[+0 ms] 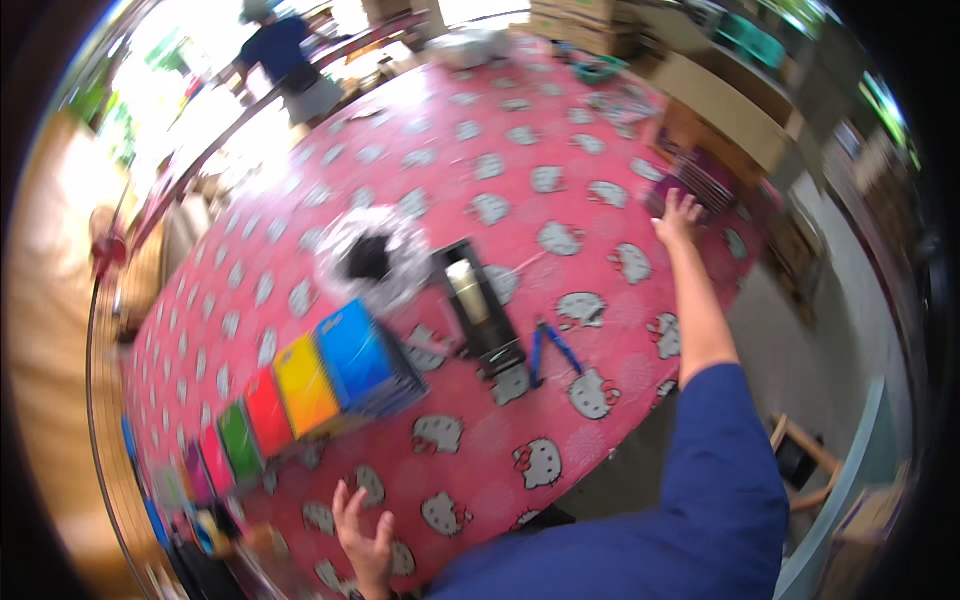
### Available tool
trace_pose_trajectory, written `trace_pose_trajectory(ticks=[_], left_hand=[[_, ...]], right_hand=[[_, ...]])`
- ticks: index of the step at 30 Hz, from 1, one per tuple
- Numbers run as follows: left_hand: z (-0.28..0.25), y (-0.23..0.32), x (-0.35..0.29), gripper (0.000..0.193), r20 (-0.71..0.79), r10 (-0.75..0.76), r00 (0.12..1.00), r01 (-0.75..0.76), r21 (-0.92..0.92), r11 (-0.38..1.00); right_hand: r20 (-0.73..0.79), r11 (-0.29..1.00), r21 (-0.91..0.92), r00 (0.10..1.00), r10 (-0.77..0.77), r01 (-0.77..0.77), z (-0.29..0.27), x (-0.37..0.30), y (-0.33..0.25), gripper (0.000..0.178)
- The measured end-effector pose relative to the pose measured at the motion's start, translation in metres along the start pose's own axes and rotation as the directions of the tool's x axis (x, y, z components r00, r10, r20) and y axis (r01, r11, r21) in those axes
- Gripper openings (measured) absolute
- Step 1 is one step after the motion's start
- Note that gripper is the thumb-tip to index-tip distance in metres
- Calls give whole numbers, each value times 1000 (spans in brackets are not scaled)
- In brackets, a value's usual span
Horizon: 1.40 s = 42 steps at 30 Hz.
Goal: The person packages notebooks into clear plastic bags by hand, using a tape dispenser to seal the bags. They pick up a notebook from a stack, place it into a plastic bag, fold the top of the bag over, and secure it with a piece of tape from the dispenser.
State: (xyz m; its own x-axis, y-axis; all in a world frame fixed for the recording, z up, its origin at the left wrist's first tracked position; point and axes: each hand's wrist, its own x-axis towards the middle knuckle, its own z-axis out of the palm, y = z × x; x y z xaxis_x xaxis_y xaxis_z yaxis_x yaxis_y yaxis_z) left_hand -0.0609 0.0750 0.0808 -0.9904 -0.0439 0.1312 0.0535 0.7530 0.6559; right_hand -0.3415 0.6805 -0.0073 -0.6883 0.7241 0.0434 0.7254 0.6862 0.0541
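My right arm stretches out to the far right of the table, and my right hand is spread at the near side of a stack of dark purple, striped items. Whether the fingertips touch the stack I cannot tell. At the near edge my left hand hovers with its fingers apart and nothing in them. Beyond it, a slanting row of spiral notebooks runs leftward, with a blue notebook at its right end, then a yellow notebook and a red notebook. Blue-handled pliers lie spread in the middle.
A long black tray lies beside a clear plastic bag with something black in it. The pink patterned tablecloth covers the table. An open cardboard box stands at the far right. Another person is at the far left.
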Motion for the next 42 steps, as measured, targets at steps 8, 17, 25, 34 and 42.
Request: trace_pose_trajectory(ticks=[8, 17, 25, 34, 42], left_hand=[[-100, -145, -58, 20, -636, -185, 749, 263, 30, 964], [-175, -310, -233, 18, -830, -422, 364, 582, -151, 799], [-205, -335, -243, 17, -739, -540, 401, 425, -372, 825], [-195, -332, -251, 16, -713, -554, 429, 271, -484, 832], [-158, -290, -218, 25, -413, -167, 895, 88, -205, 975]], right_hand=[[-569, -322, 815, 558, -604, 482, -92, -352, -175, 19], [-300, -685, 555, -654, -694, 472, -53, -820, -300, 22], [-243, -643, 478, -614, -751, 599, -33, -860, -288, 28], [-154, -543, 690, -636, -756, 479, -12, -836, -344, 13], [183, -202, 857, -646, -741, 474, -29, -831, -383, 12]])
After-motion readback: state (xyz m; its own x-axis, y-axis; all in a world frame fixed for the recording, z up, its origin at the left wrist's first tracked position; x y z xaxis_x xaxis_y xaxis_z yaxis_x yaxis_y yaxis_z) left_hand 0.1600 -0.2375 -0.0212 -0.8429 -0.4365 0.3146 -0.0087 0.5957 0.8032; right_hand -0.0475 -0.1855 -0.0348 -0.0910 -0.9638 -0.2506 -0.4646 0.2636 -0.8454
